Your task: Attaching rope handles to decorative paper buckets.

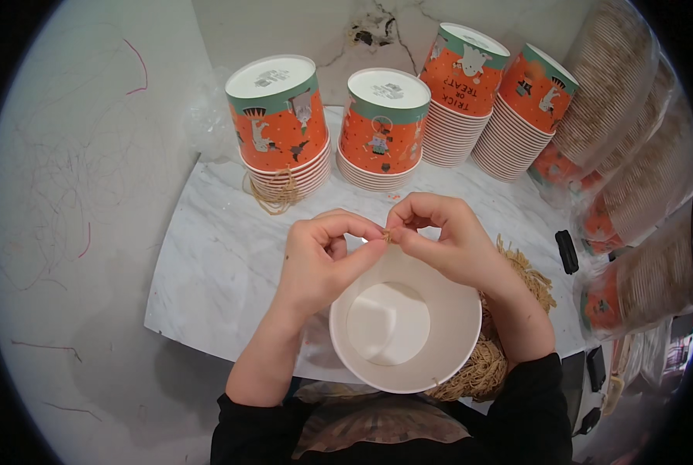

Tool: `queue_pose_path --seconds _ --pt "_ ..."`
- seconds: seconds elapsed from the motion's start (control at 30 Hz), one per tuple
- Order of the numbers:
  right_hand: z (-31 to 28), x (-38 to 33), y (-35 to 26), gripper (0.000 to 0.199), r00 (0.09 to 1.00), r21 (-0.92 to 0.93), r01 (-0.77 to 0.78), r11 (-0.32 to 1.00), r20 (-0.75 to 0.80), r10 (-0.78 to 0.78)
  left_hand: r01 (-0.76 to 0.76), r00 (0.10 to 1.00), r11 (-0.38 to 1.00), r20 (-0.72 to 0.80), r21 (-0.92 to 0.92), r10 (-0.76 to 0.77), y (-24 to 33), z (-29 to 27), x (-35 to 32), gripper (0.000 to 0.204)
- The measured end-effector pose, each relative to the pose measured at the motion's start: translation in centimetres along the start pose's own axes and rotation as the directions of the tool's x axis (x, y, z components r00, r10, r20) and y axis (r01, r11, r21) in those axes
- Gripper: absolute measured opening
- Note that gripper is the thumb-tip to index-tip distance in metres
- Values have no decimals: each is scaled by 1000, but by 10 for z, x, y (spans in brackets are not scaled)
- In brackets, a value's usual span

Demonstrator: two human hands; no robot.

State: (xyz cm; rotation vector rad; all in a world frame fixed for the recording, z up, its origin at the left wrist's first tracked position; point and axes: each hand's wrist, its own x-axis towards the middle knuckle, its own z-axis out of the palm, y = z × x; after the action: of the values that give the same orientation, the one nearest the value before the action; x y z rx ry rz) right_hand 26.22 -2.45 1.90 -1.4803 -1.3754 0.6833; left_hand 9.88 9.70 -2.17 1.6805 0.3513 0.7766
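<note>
A white-lined paper bucket (455,322) stands in front of me on the table, its open top facing up and nothing inside it. At its far rim, my left hand (323,256) and my right hand (447,240) meet, thumbs and forefingers pinched together. Between the fingertips is a small bit of tan paper cord (388,235); whether it passes through the bucket wall I cannot tell. Partly hidden by the bucket and my right forearm, a loose heap of the same cord (478,370) lies on the right.
Upside-down stacks of orange and green printed buckets (280,124) line the table's back, with loops of cord (275,192) by the leftmost. Plastic-wrapped bucket stacks (610,85) crowd the right. A small black object (567,252) lies near them. The marbled table (207,263) ends at the left.
</note>
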Motion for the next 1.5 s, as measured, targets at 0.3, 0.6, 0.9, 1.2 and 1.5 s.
queue_pose_path --seconds 0.3,0.6,0.9,1.2,1.5 --pt "3 -1 -4 14 987 -165 140 976 -50 -150 237 971 934 103 -268 -217 -5 0 0 14" --pt "3 -2 -7 11 996 -101 62 993 -63 -68 216 976 919 81 -329 -201 -4 1 1 11" --pt "5 -2 -7 12 989 -160 106 981 -83 -120 214 977 941 58 -261 -206 -10 2 1 9" --pt "4 -1 -4 8 994 -135 62 989 -85 -74 236 970 969 68 -73 -231 8 -1 2 15" --pt "6 -2 -7 9 988 -177 113 978 -83 -129 231 973 947 49 -222 -226 -5 1 1 10"
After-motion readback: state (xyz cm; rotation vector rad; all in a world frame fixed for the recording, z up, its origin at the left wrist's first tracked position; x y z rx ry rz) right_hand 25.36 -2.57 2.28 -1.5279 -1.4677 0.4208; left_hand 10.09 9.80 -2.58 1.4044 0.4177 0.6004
